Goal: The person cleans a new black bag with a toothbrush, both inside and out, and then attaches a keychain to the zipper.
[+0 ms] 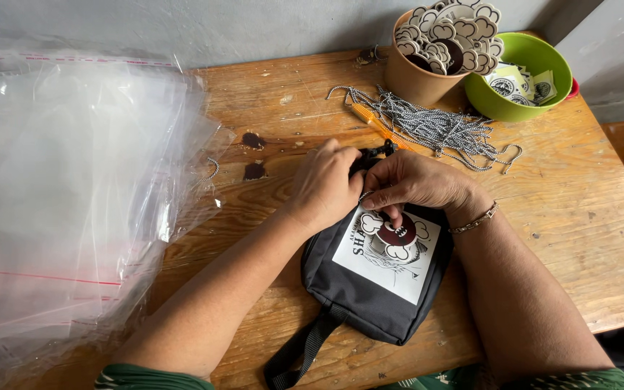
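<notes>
A small black pouch bag [370, 289] with a white printed panel lies on the wooden table [572, 238]. Its strap trails toward me. My left hand [324, 186] grips the bag's top edge by the black zipper pull. My right hand [413, 182] pinches a thin black-and-white cord there, and a cloud-shaped paper tag [396, 235] hangs under its fingers against the panel. A bracelet sits on my right wrist.
A stack of clear plastic bags [66, 195] covers the left side. At the back lie a pile of speckled cords [435, 126], a brown cup of cloud-shaped tags [442, 43] and a green bowl of round stickers [525, 76]. The table edge runs along the right.
</notes>
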